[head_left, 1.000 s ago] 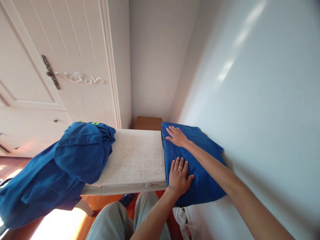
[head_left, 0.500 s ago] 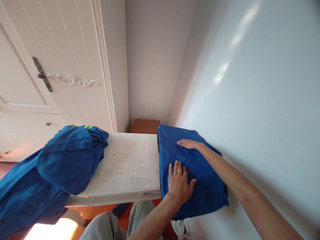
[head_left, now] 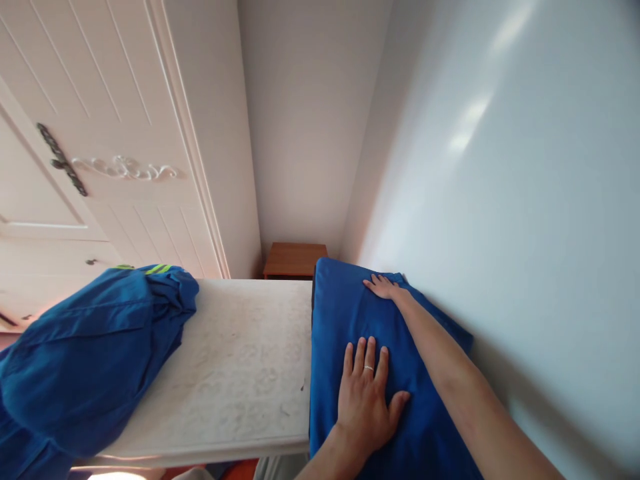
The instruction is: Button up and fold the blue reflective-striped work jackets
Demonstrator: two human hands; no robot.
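Note:
A blue cloth (head_left: 340, 307), smooth on top, lies over the right end of the white table (head_left: 240, 353). My left hand (head_left: 367, 393) rests flat on its near part, fingers spread and a ring on one finger. Farther back, my right hand (head_left: 383, 287) presses on the cloth near its far edge, palm down with fingers stretched out. What lies under the cloth is hidden, apart from a dark strip along its left edge. On the table's left end sits a bunched blue garment (head_left: 100, 340) with yellow-green stripes, hanging over the side.
A white wardrobe (head_left: 125, 127) with a dark handle (head_left: 63, 160) stands at the back left. Behind the table is a small brown wooden cabinet (head_left: 295, 259). The pale wall (head_left: 525, 220) runs close along the right side.
My view has come closer to the table. My right hand has moved toward the cloth's far right edge with its fingers more spread. My left hand stays flat on the cloth.

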